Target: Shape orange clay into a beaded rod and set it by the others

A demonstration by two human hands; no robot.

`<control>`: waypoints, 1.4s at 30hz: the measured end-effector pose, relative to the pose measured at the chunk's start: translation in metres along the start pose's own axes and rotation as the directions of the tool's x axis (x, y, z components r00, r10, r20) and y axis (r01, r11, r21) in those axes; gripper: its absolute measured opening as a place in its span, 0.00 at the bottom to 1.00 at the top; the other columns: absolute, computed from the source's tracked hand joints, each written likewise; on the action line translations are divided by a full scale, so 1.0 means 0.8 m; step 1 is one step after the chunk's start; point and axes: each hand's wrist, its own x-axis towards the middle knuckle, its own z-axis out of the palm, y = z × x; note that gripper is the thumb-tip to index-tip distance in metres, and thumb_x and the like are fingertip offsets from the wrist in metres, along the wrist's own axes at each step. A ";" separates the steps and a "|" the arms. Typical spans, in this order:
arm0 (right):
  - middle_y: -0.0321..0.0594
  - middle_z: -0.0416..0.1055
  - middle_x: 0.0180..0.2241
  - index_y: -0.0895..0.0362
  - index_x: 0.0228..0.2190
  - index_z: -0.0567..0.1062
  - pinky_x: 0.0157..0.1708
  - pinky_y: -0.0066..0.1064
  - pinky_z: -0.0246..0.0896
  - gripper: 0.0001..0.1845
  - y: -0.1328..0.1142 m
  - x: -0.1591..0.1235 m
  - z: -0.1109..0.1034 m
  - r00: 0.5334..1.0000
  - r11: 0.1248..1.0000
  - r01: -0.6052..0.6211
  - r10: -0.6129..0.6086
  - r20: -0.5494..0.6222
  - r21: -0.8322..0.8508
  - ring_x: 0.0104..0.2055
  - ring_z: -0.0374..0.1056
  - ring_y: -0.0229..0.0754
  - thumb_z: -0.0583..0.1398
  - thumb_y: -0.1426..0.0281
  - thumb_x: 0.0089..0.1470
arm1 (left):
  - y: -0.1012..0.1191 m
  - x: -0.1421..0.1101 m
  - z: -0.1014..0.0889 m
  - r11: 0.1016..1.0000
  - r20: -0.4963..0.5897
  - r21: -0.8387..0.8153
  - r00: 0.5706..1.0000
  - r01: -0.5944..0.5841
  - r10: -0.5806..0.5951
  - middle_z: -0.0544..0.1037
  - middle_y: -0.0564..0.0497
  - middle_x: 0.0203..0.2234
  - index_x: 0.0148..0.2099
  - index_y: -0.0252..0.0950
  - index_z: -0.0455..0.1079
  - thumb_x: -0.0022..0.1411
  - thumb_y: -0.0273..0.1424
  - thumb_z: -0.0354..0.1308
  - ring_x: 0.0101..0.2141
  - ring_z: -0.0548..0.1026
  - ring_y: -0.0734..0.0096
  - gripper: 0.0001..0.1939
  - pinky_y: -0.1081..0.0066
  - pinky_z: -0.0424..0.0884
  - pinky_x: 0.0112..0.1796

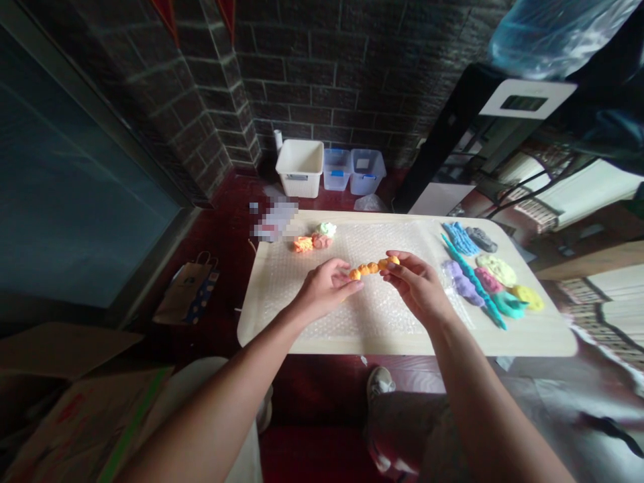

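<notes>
A lumpy orange-yellow strand of modelling clay (pixel 371 268) is held up above the table, stretched between both hands. My left hand (pixel 329 282) pinches its left end between thumb and fingers. At the other end, my right hand (pixel 413 278) grips the clay with thumb and fingertips. Below lies a sheet of bubble wrap (pixel 302 295). Beyond my left hand sit an orange clay lump (pixel 302 244), a salmon-pink lump (pixel 322 240) and a pale green lump (pixel 327 229).
On the table's (pixel 548 332) right side lie several clay pieces: blue strands (pixel 459 239), a grey lump (pixel 481 239), a purple lump (pixel 463 283) and a long teal strip (pixel 473 280). Storage bins (pixel 300 168) stand by the wall. A paper bag (pixel 184 292) is on the floor at left.
</notes>
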 end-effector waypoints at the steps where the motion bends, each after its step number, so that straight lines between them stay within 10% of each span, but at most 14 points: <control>1: 0.39 0.80 0.37 0.53 0.39 0.82 0.39 0.34 0.70 0.19 -0.001 -0.001 0.001 1.000 1.000 0.005 -0.005 0.009 0.002 0.34 0.73 0.39 0.77 0.65 0.44 | 0.001 0.001 0.003 1.000 -0.007 -0.022 1.000 -0.016 0.016 0.83 0.42 0.41 0.49 0.35 0.72 0.56 0.41 0.73 0.39 0.83 0.62 0.23 0.67 0.76 0.38; 11: 0.43 0.79 0.43 0.54 0.46 0.81 0.36 0.33 0.71 0.28 -0.014 -0.008 -0.020 0.972 0.929 0.040 0.049 0.231 -0.368 0.38 0.76 0.42 0.78 0.64 0.42 | 0.008 -0.006 0.007 0.992 0.012 0.065 0.994 -0.105 0.105 0.85 0.44 0.39 0.46 0.35 0.76 0.58 0.35 0.71 0.39 0.83 0.63 0.16 0.67 0.76 0.40; 18: 0.45 0.81 0.38 0.55 0.40 0.86 0.34 0.36 0.70 0.18 -0.016 -0.013 -0.013 0.935 0.646 0.279 -0.014 0.355 -0.710 0.35 0.76 0.45 0.74 0.60 0.49 | 0.018 -0.016 0.009 0.970 0.095 0.191 0.987 -0.147 0.131 0.85 0.47 0.37 0.45 0.36 0.79 0.59 0.33 0.69 0.36 0.82 0.65 0.12 0.69 0.75 0.38; 42: 0.45 0.81 0.37 0.50 0.40 0.88 0.33 0.37 0.71 0.14 -0.015 -0.017 -0.006 0.889 0.624 0.404 -0.093 0.449 -0.669 0.35 0.77 0.47 0.72 0.57 0.55 | 0.010 -0.016 0.009 0.980 0.135 0.152 0.985 -0.132 0.112 0.87 0.44 0.40 0.49 0.36 0.83 0.61 0.32 0.68 0.40 0.83 0.58 0.14 0.66 0.77 0.41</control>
